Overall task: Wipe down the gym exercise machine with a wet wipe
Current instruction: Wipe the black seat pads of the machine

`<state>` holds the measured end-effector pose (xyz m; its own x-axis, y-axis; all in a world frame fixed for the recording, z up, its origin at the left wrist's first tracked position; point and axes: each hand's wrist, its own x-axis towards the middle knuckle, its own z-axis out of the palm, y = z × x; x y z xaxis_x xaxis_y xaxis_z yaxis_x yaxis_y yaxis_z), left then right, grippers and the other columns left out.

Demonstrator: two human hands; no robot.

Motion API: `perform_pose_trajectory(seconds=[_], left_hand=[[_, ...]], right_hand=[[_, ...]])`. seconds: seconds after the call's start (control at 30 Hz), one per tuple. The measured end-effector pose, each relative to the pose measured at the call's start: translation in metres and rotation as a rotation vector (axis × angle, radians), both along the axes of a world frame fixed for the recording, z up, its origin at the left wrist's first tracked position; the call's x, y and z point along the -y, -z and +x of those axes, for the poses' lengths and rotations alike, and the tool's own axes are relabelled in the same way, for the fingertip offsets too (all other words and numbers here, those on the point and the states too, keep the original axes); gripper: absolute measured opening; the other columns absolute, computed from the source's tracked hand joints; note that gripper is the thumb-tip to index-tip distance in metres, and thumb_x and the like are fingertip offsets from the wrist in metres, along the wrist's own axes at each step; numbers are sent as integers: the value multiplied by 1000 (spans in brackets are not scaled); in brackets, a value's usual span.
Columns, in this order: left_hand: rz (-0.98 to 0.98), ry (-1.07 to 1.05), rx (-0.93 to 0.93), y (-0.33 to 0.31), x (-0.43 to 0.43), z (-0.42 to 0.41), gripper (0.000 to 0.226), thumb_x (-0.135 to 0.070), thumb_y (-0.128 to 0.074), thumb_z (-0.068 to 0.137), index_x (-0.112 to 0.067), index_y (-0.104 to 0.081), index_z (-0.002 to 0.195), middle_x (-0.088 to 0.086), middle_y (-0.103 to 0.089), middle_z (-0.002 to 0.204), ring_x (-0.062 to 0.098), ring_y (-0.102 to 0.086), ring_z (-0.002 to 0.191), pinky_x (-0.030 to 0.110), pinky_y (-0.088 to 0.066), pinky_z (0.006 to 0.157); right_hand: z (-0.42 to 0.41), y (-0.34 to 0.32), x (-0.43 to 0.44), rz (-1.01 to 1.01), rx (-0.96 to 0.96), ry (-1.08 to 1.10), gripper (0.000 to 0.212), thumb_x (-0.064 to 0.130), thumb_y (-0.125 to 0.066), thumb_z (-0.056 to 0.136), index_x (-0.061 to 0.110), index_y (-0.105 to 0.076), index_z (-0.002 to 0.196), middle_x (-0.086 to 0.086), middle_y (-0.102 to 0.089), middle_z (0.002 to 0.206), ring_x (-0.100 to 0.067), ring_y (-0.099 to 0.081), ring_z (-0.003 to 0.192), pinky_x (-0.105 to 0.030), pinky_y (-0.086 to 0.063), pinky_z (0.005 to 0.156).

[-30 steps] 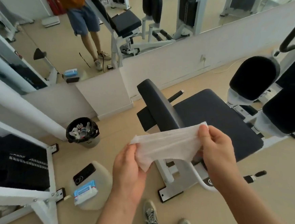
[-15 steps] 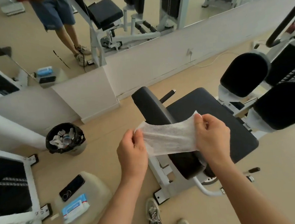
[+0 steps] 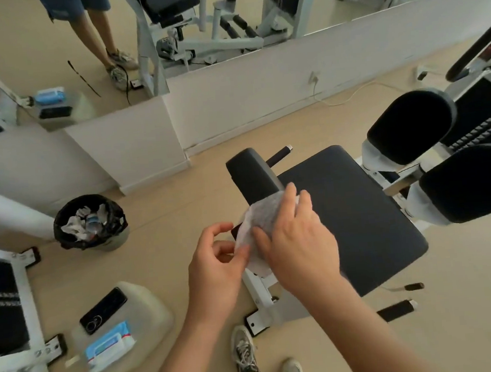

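A white wet wipe lies draped over the black backrest pad of the gym machine, beside its wide black seat. My right hand lies flat on the wipe with fingers spread, pressing it against the pad. My left hand is just left of it, thumb and fingers pinching the wipe's lower left edge. Two black roller pads stand at the right of the seat.
A black-lined bin full of used wipes stands on the floor at left. A plastic jug near my feet carries a phone and a wipe pack. A mirror wall runs behind; another machine's white frame stands at far left.
The wipe was stretched in the air between both hands. Now it is down on the backrest pad, my right hand flat on top and my left at its edge.
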<state>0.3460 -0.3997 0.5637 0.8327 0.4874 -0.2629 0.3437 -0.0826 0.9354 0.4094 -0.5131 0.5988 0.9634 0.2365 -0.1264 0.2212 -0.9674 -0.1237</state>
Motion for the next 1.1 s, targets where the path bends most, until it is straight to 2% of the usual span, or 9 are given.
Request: perform_pose_trajectory(seconds=[0.13,0.27,0.33,0.43,0.5,0.6,0.77,0.97,1.1], left_hand=[[199,-76,59,1,-10,-6,50,-1,-66,84,-44,-51,106,-10,-56,99,3,-55,85,12,-47,68],[538,34,350,-16,-12,0,32,-1,-54,90,-19,-66,114,-6,-57,111,4,-55,100,14,-47,81],[597,159,381,-14,-4,3,30,-14,-50,94,-15,-65,120,-4,-60,119,8,-56,109,16,-43,93],[578,282,313,8,13,-2,38,-33,-47,98,-21,-51,134,-4,-52,134,3,-45,124,9,-31,103],[597,304,320,23,20,-10,41,-36,-47,99,-23,-45,138,-4,-46,140,3,-40,130,13,-31,106],[566,197,356,34,18,-14,33,-27,-52,97,-24,-55,129,-3,-47,137,5,-43,128,13,-33,105],[516,-85,244,31,4,-7,53,11,-59,82,-20,-57,124,2,-50,129,19,-51,119,45,-50,92],[529,104,360,4,51,-21,33,-25,-53,96,-19,-60,127,-3,-52,130,10,-51,121,18,-43,98],[344,-147,211,4,79,-23,20,-34,-65,91,-29,-63,110,-12,-53,111,11,-59,99,18,-51,82]], right_hand=[[57,9,-33,51,15,-34,81,55,-47,93,8,-13,149,-11,-48,128,-22,-57,97,-30,-39,60],[44,7,-28,-21,39,-146,83,47,-45,97,1,-4,153,-20,-27,153,-29,-44,131,-32,-49,83],[6,4,0,-120,106,-225,83,43,-56,94,-6,-20,150,-29,-30,151,-35,-43,134,-33,-50,94],[-36,-1,35,-59,130,-224,94,44,-78,74,-7,-35,140,-29,-48,134,-35,-64,110,-32,-59,71],[-34,-9,33,-62,55,-183,92,51,-64,84,-2,-23,147,-20,-46,138,-28,-64,110,-28,-57,63],[3,-4,16,42,-2,-119,89,60,-41,94,13,5,154,-4,-38,142,-19,-55,114,-29,-50,69],[52,1,-7,250,-157,-128,90,61,-44,93,15,3,155,-7,-27,155,-26,-47,129,-38,-46,88],[23,5,39,441,-295,-251,77,50,-34,100,19,11,154,-2,0,164,-19,-19,148,-29,-33,107],[17,12,63,627,-498,-193,79,52,-38,98,24,10,154,-2,-10,163,-18,-20,147,-40,-30,117]])
